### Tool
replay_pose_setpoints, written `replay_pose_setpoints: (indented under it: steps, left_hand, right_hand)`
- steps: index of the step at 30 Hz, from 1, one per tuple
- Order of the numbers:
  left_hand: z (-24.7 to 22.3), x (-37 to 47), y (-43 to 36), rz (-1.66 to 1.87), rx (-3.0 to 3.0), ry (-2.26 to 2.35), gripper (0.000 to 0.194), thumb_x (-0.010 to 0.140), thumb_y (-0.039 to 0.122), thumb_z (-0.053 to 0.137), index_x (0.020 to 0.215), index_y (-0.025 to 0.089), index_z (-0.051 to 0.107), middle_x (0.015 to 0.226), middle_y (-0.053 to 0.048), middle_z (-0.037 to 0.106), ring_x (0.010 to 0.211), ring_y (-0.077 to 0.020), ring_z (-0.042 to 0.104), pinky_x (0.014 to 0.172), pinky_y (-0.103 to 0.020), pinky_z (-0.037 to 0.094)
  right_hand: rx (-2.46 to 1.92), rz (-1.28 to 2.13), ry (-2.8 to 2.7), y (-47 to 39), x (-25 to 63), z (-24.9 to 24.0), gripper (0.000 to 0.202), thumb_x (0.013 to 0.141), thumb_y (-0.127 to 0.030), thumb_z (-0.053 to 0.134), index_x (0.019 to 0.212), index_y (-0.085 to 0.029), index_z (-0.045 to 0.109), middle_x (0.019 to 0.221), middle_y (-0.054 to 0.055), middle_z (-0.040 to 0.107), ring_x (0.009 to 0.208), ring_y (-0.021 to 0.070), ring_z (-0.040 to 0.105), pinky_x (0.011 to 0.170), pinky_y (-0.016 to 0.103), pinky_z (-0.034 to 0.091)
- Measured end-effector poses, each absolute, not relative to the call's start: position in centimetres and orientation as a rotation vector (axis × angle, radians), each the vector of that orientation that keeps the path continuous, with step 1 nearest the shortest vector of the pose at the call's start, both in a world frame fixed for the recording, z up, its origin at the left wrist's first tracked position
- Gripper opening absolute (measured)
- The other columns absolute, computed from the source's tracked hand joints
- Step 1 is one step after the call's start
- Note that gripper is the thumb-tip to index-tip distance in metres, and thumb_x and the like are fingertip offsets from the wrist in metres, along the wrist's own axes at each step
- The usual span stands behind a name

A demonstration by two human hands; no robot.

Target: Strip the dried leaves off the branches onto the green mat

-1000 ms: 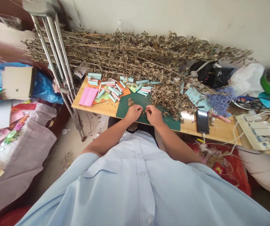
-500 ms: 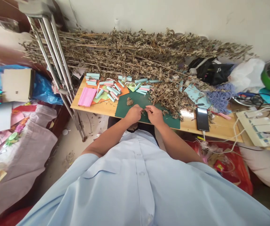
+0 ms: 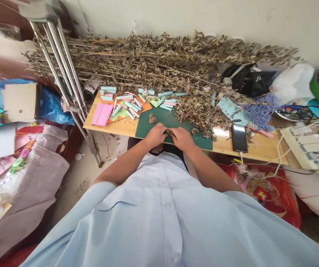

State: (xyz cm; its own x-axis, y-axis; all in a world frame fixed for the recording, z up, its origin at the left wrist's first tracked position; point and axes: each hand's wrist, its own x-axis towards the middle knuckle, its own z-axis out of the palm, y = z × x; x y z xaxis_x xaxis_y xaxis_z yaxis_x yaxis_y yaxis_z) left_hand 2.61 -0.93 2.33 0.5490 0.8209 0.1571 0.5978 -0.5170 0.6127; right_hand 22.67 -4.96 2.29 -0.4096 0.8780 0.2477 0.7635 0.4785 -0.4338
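Over the front edge of a green cutting mat (image 3: 145, 128), my left hand (image 3: 156, 135) and my right hand (image 3: 181, 138) meet with fingertips almost touching. Both are closed in a pinch. A small dark bit, perhaps dried leaf, shows between them, too small to name surely. Just beyond my left hand lies a brown clump of crumbled dried leaves (image 3: 152, 118). A heap of dried leaves (image 3: 196, 113) covers the mat's right side. Behind the mat are pale blue and pink paper rolls (image 3: 167, 105).
Long dried plant stalks (image 3: 148, 59) are piled along the wall. Pink paper (image 3: 102, 115) lies at the left of the wooden table (image 3: 92, 124). To the right are a smartphone (image 3: 239, 138), blue yarn (image 3: 262, 111) and a power strip (image 3: 302, 148). Metal crutches (image 3: 65, 70) lean at the left.
My hands have shifted slightly at the mat's front edge, with the right fingers now more bent and the fingertips closer together. The dark bit between them shows more. The view has moved a little.
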Motion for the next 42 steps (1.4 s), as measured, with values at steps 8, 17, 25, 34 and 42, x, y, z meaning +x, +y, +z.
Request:
replay_pose_setpoints:
  steps: [8, 17, 25, 34, 42]
  left_hand:
    - [2.3, 2.7, -0.7, 0.575, 2.274, 1.199, 0.035, 0.084, 0.018, 0.064, 0.118, 0.014, 0.066, 0.111, -0.012, 0.063, 0.107, -0.0236, 0.062, 0.099, -0.036, 0.051]
    - [3.2, 2.8, -0.1, 0.439, 2.365, 1.205, 0.024, 0.086, 0.021, 0.064, 0.107, 0.014, 0.071, 0.104, -0.012, 0.063, 0.099, -0.0235, 0.062, 0.093, -0.035, 0.052]
    - [2.9, 3.1, 0.5, 0.418, 2.368, 1.192, 0.020, 0.091, 0.023, 0.058, 0.097, 0.015, 0.075, 0.100, -0.011, 0.064, 0.093, -0.0207, 0.063, 0.090, -0.033, 0.052]
    - [3.0, 1.6, 0.4, 0.651, 2.058, 1.191, 0.027, 0.089, 0.014, 0.057, 0.110, 0.016, 0.074, 0.106, -0.009, 0.072, 0.099, -0.0191, 0.067, 0.095, -0.032, 0.053]
    - [2.5, 1.5, 0.2, 0.746, 1.938, 1.237, 0.025, 0.090, 0.015, 0.057, 0.107, 0.017, 0.075, 0.109, -0.009, 0.074, 0.105, -0.0196, 0.068, 0.100, -0.034, 0.053]
  right_hand:
    - [-1.464, 0.405, -1.922, -4.1, 22.1, 1.1, 0.036, 0.092, -0.020, 0.051, 0.128, -0.018, 0.054, 0.097, 0.008, 0.071, 0.093, 0.0248, 0.066, 0.091, 0.041, 0.052]
    - [-1.484, 0.447, -1.935, -2.3, 21.4, 1.1, 0.030, 0.089, -0.020, 0.056, 0.118, -0.022, 0.063, 0.098, 0.007, 0.074, 0.099, 0.0265, 0.067, 0.093, 0.043, 0.052]
    - [-1.443, 0.569, -1.779, -2.5, 21.9, 0.4, 0.027, 0.094, -0.026, 0.055, 0.119, -0.023, 0.064, 0.106, 0.006, 0.076, 0.101, 0.0223, 0.071, 0.096, 0.040, 0.054]
    - [-1.582, 0.299, -2.055, -4.1, 21.6, 2.5, 0.037, 0.093, -0.041, 0.061, 0.120, -0.015, 0.067, 0.105, 0.016, 0.071, 0.102, 0.0318, 0.063, 0.095, 0.048, 0.049]
    - [-1.602, 0.326, -2.207, -2.6, 20.7, 2.5, 0.028, 0.090, -0.039, 0.068, 0.109, -0.020, 0.075, 0.101, 0.012, 0.069, 0.098, 0.0278, 0.062, 0.088, 0.040, 0.050]
